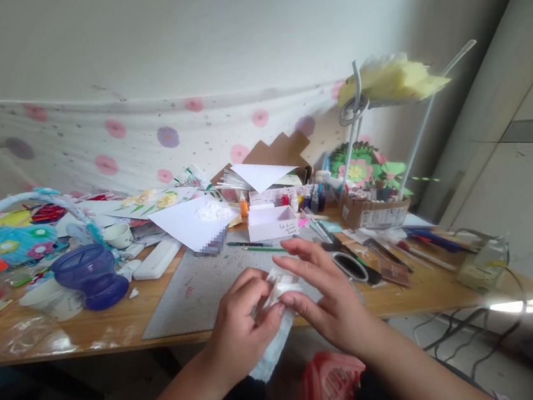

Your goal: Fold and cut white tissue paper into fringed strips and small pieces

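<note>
My left hand (240, 325) pinches a crumpled white wipe (278, 320) that hangs down past the table's front edge. My right hand (328, 287) lies across the top of the same wipe, thumb pressed to it and fingers spread toward the left. Both hands hover over the near edge of a grey cutting mat (199, 282) on the wooden table (102, 326).
A blue glass bowl (89, 273) and white cups stand at the left among paper flowers. A small white box (273, 221), paint bottles (307, 199), pencils, a tape roll (350, 265) and a cardboard box (373, 212) crowd the back. A red basket (328, 393) sits below the table edge.
</note>
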Motion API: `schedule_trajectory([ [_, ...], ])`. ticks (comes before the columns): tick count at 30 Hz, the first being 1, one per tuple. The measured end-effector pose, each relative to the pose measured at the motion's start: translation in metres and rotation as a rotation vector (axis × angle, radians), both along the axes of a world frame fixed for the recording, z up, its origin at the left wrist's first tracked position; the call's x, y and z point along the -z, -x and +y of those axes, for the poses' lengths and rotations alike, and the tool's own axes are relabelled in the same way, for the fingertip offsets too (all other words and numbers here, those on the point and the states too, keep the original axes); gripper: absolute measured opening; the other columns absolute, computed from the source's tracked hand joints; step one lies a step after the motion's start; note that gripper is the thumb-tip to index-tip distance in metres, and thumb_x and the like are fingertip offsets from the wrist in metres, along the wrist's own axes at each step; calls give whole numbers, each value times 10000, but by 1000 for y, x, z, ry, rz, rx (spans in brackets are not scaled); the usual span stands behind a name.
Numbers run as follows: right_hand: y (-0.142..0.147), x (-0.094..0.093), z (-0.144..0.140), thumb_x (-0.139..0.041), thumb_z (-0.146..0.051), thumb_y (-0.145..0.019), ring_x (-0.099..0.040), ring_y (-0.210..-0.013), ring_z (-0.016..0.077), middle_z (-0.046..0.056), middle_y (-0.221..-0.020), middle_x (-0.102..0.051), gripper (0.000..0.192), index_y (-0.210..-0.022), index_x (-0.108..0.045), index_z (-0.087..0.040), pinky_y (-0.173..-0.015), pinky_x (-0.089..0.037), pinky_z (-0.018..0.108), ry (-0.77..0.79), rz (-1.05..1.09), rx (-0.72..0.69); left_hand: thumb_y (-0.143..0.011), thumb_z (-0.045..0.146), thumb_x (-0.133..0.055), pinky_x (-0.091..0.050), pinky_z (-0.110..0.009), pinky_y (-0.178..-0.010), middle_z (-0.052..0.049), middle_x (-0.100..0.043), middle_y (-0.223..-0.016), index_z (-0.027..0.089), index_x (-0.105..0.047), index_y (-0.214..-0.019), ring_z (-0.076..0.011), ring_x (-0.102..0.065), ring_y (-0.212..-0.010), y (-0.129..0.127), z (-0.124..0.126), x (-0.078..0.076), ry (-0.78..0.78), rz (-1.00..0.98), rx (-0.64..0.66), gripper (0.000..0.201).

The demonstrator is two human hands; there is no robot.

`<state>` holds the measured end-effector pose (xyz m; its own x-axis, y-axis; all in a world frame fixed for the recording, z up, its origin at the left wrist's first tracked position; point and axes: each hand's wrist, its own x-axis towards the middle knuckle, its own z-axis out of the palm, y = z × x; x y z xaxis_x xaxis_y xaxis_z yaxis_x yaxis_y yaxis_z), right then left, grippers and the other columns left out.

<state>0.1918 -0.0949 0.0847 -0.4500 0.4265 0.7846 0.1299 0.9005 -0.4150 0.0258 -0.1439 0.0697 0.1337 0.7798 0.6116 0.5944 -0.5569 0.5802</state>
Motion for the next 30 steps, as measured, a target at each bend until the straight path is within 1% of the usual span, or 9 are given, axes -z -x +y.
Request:
schedule_trajectory([
  [4, 1, 1, -2, -526, -200, -850, -420, -1181, 237, 120, -1307, -424, 423, -1268, -464, -227, -976, -362, 443, -66, -87, -9, -773, 155, -544, -392, -240, -643, -11, -469, -752, 184, -454, -674, -137, -478, -708, 0, 1, 1, -9, -29, -13, 137],
  [7, 1, 3, -3, -540, -199, -842, -397, -1201, 238, 127, -1308, -408, 459, -1287, -427, -211, -992, -354, 432, -59, -54, 6, -775, 161, -554, -400, -243, -661, -15, -480, -774, 184, -471, -701, -141, -492, -728, 0, 2, 2, -14, -47, -27, 114],
  [11, -1, 3, -5, -623, -207, -779, -412, -1171, 241, 124, -1212, -411, 334, -1098, -522, -200, -969, -390, 399, -67, 33, 46, -766, 144, -553, -421, -259, -691, -34, -508, -823, 184, -526, -762, -159, -518, -777, 2, 1, 0, -58, -42, -23, 49],
  [13, -2, 1, -6, -648, -210, -755, -431, -1138, 240, 115, -1163, -419, 270, -1004, -544, -203, -959, -399, 396, -48, 24, 40, -756, 119, -542, -430, -261, -694, -43, -523, -851, 188, -544, -787, -168, -528, -800, 4, 0, -1, -91, -18, -20, 76],
  [18, -3, -7, -9, -678, -216, -719, -439, -1112, 245, 107, -1134, -438, 242, -935, -570, -196, -958, -385, 401, 28, -26, 7, -736, 80, -542, -436, -247, -699, -43, -538, -887, 197, -553, -807, -166, -542, -824, 6, -4, 0, -147, 41, -27, 137],
  [22, -4, -9, -8, -640, -111, -717, -483, -1045, 217, 92, -1078, -475, 156, -836, -573, -187, -908, -410, 369, 75, -20, -45, -743, 83, -555, -429, -242, -714, -39, -534, -883, 192, -552, -794, -155, -543, -820, 6, -4, 0, -154, 57, -27, 121],
  [26, -5, -9, -6, -608, -60, -728, -519, -965, 193, 72, -1004, -516, 155, -810, -569, -185, -839, -438, 339, 99, -8, -83, -767, 185, -571, -432, -272, -729, -58, -531, -923, 191, -578, -845, -181, -540, -849, 6, -5, 0, -36, -63, 76, 79],
  [28, -6, -8, -5, -601, -73, -750, -530, -934, 183, 67, -982, -528, 136, -817, -575, -188, -817, -445, 332, 102, -10, -101, -819, 236, -504, -427, -286, -736, -62, -529, -923, 191, -583, -858, -188, -537, -851, 6, -5, -1, 65, -165, 152, 99],
  [30, -6, -8, -4, -600, -87, -764, -537, -921, 178, 68, -978, -538, 115, -816, -582, -188, -810, -446, 328, 98, -10, -113, -865, 256, -426, -415, -284, -721, -52, -525, -868, 184, -580, -798, -178, -532, -811, 6, -4, -2, 143, -249, 174, 183],
])
